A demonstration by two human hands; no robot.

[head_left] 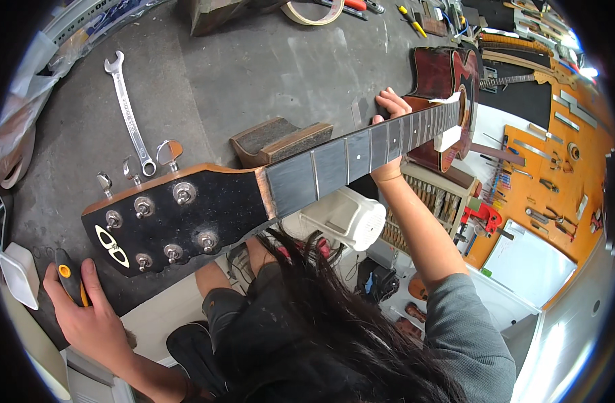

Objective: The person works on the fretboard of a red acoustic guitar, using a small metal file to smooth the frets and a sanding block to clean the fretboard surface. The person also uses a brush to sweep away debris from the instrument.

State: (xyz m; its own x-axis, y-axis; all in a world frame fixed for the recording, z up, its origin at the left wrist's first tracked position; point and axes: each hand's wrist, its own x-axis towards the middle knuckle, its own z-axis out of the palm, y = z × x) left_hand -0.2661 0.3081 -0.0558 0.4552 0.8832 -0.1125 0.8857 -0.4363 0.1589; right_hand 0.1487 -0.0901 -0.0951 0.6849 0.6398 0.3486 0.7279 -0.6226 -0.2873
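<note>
Left hand point(91, 321) at the bench's near edge closes its thumb and fingers around a grey and orange handle point(71, 277), its lower end hidden in the grip. Right hand point(392, 106) passes beneath the guitar neck point(359, 156), its fingers showing past the far side and its wrist on the near side; the palm is hidden, so I cannot tell how firmly it grips. The guitar lies diagonally across the view, its black headstock point(169, 225) at the lower left, near the left hand, and its dark red body point(443, 72) at the upper right. 6 metal tuner posts stand on the headstock's face, and 3 tuner knobs show along its far edge. Bare brown wood point(266, 191) crosses the neck where the headstock meets the dark fingerboard. A white piece point(447, 139) sits against the fingerboard's body end. Just beyond the neck is a wooden cradle point(280, 140) with a grey-lined hollow, and farther left a steel wrench point(128, 111) lies on the dark bench top point(253, 74), its ring end near the tuner knobs.
</note>
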